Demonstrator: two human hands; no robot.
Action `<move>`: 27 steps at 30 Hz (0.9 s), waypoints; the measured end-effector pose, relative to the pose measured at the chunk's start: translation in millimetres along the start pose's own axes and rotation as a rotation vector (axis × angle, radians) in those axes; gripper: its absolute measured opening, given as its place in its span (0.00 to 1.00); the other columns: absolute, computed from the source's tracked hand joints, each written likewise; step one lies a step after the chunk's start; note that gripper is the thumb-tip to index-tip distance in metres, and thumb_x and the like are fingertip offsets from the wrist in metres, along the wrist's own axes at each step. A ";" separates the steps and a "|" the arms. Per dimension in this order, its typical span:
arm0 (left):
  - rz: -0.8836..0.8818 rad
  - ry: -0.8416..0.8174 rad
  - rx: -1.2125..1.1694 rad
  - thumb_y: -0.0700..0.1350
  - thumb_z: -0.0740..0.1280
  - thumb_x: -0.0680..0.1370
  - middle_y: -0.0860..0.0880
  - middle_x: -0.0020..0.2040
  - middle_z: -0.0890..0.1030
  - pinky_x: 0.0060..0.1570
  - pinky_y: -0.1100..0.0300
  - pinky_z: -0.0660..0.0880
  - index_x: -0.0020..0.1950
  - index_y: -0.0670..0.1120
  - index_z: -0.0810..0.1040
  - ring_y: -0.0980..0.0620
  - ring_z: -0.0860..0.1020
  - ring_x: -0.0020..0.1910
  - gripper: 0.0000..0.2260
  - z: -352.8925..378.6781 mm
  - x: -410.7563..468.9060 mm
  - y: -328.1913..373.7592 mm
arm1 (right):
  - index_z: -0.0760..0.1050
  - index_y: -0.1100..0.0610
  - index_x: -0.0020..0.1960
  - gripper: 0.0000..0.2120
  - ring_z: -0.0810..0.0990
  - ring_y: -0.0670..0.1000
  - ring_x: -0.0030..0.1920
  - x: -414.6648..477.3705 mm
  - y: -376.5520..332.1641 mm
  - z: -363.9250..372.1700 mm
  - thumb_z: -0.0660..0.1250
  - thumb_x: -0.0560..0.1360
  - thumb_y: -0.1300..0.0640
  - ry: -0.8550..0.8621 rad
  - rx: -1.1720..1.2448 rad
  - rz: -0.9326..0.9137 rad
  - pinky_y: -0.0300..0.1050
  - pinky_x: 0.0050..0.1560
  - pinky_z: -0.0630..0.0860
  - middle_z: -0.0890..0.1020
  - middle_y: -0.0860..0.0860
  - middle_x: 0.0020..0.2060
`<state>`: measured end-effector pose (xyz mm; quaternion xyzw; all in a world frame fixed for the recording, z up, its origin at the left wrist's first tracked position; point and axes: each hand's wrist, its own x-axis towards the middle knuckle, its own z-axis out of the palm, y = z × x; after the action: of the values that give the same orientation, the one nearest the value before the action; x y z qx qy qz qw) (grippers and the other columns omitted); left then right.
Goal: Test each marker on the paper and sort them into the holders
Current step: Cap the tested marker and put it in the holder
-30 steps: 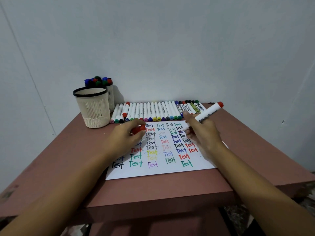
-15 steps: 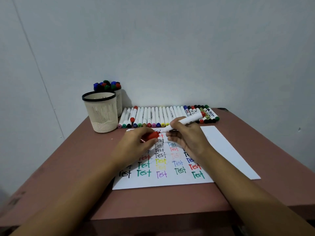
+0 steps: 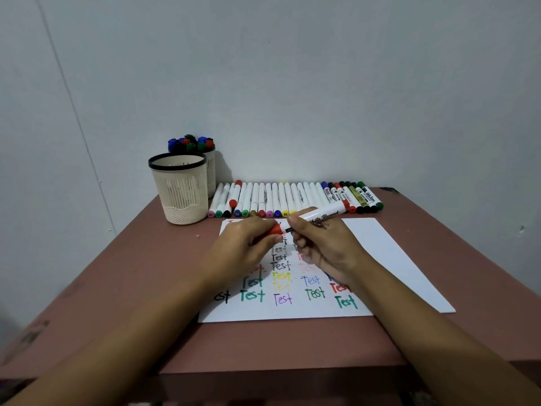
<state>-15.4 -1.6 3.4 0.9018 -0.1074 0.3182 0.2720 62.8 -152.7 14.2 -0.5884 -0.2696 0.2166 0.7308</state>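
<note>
Our left hand [image 3: 246, 247] pinches the red cap [image 3: 276, 230] at the whiteboard marker [image 3: 325, 216] tip. Our right hand [image 3: 330, 250] has a closed grip on its barrel, above the paper [image 3: 395, 259], toward the worktop's [image 3: 146, 288] far edge.

reddish-brown table [image 3: 123, 291], pale grey wall [image 3: 292, 83] behind it

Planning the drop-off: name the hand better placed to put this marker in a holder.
Right, probably: the right hand wraps the marker, while the left hand only pinches its red cap. The holders stand far left, a reach across.
</note>
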 end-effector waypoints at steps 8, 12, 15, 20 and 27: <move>-0.059 -0.102 -0.133 0.49 0.62 0.76 0.54 0.29 0.69 0.32 0.66 0.62 0.40 0.40 0.76 0.58 0.66 0.30 0.14 -0.8 0.2 -7.0 | 0.76 0.58 0.41 0.02 0.73 0.45 0.28 0.9 4.2 -4.1 0.67 0.73 0.62 -0.131 0.041 -0.022 0.34 0.27 0.70 0.75 0.51 0.28; -0.093 -0.131 -0.198 0.51 0.62 0.75 0.40 0.35 0.75 0.34 0.59 0.67 0.45 0.38 0.79 0.54 0.69 0.32 0.16 -1.6 0.2 -6.9 | 0.76 0.60 0.44 0.04 0.74 0.45 0.29 1.5 4.8 -5.7 0.68 0.70 0.61 -0.176 0.046 -0.027 0.34 0.29 0.72 0.75 0.51 0.28; -0.136 -0.140 -0.281 0.51 0.64 0.76 0.38 0.37 0.76 0.34 0.56 0.69 0.50 0.41 0.80 0.50 0.70 0.33 0.14 -2.5 0.1 -6.5 | 0.76 0.60 0.45 0.07 0.74 0.45 0.29 1.9 2.8 -6.7 0.68 0.67 0.59 -0.198 0.045 -0.040 0.35 0.29 0.72 0.76 0.52 0.28; -0.400 -0.146 -0.507 0.57 0.64 0.72 0.50 0.35 0.77 0.35 0.62 0.71 0.45 0.50 0.80 0.58 0.72 0.31 0.12 -5.5 4.5 0.8 | 0.77 0.59 0.45 0.07 0.75 0.46 0.29 6.6 -1.4 -4.7 0.68 0.67 0.62 -0.185 0.113 0.006 0.35 0.30 0.74 0.76 0.53 0.30; -0.598 -0.073 -0.881 0.38 0.62 0.77 0.48 0.35 0.74 0.34 0.66 0.73 0.45 0.41 0.76 0.55 0.73 0.34 0.04 -13.4 9.4 3.1 | 0.75 0.58 0.47 0.08 0.78 0.47 0.30 6.9 -2.2 -3.5 0.69 0.68 0.62 -0.104 0.231 0.054 0.36 0.29 0.75 0.79 0.53 0.31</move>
<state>-16.2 3.1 19.4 0.7040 0.0215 0.1198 0.6997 70.3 -151.4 16.7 -0.4953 -0.2642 0.2961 0.7728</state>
